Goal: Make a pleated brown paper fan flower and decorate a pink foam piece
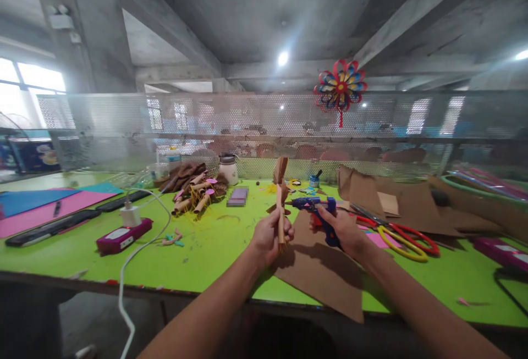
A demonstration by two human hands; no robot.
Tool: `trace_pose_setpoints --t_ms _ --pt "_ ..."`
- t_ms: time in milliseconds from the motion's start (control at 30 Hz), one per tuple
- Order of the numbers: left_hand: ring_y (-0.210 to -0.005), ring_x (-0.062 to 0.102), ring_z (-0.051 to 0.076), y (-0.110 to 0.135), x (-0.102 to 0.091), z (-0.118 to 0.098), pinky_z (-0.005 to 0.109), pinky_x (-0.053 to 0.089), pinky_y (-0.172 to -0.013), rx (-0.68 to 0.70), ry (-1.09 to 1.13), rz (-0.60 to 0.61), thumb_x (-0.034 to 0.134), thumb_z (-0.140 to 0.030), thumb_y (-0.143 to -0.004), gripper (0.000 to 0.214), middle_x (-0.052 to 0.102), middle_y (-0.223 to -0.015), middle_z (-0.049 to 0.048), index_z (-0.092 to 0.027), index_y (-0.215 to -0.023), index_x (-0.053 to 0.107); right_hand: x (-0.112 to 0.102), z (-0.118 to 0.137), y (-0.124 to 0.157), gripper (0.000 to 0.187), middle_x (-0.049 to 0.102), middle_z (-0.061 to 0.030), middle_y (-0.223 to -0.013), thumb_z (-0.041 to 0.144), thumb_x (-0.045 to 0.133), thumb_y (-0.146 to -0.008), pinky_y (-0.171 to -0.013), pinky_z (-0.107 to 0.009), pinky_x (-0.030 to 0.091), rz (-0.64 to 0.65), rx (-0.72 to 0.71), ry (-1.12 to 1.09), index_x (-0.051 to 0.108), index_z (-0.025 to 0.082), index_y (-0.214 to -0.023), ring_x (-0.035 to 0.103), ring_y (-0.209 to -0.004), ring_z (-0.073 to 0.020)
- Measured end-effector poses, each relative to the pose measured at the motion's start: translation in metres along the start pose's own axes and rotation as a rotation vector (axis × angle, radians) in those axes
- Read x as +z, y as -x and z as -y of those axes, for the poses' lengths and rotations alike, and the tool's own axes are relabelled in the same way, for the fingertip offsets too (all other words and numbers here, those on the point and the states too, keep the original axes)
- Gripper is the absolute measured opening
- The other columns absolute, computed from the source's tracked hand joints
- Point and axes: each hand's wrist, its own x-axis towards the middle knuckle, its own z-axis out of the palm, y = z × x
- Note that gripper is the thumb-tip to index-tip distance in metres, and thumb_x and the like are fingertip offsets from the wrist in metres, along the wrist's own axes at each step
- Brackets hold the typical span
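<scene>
While a tube (281, 228) is being gripped upright in the left hand (265, 236), a glue gun (310, 203) is being grasped in the right hand (340, 226), its nozzle (288, 203) being aimed at the tube just above the left hand. Below the hands, cardboard (324, 279) is being shadowed.
</scene>
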Motion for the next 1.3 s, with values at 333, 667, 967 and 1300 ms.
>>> trace_pose_setpoints --t_ms 333,667,967,1300 --pt "-0.047 0.048 0.011 -0.001 -0.001 0.003 0.019 0.034 -0.045 0.018 0.001 0.015 0.04 -0.03 -0.089 0.017 0.043 -0.052 -0.0018 -0.015 -0.083 0.045 0.004 0.008 0.005 0.043 0.06 -0.0036 -0.063 0.058 0.057 -0.074 -0.052 -0.023 0.041 -0.003 -0.001 0.029 0.058 0.015 -0.07 0.055 -0.055 -0.0123" --pt "-0.046 0.047 0.011 0.0 0.0 0.002 0.019 0.034 -0.045 0.016 0.01 0.03 0.039 -0.029 -0.089 0.016 0.043 -0.051 -0.0018 -0.015 -0.082 0.044 0.007 0.016 0.01 0.044 0.056 -0.0018 -0.061 0.059 0.058 -0.071 -0.053 -0.024 0.04 0.011 -0.01 0.013 0.056 0.016 -0.066 0.051 -0.054 -0.0114" --pt "-0.047 0.048 0.011 -0.001 -0.002 0.004 0.019 0.034 -0.045 0.02 0.002 0.023 0.042 -0.031 -0.088 0.017 0.044 -0.052 -0.0018 -0.015 -0.082 0.045 0.005 0.013 0.009 0.044 0.056 -0.0015 -0.062 0.06 0.058 -0.072 -0.053 -0.024 0.041 0.02 -0.015 0.002 0.056 0.016 -0.069 0.05 -0.053 -0.0113" --pt "-0.047 0.048 0.011 -0.001 -0.001 0.002 0.019 0.034 -0.045 0.009 0.011 0.018 0.038 -0.03 -0.09 0.018 0.043 -0.051 -0.0016 -0.015 -0.082 0.045 0.001 0.006 0.006 0.04 0.056 -0.0004 -0.059 0.056 0.056 -0.076 -0.052 -0.024 0.038 0.019 -0.033 0.001 0.057 0.016 -0.071 0.049 -0.052 -0.0112"
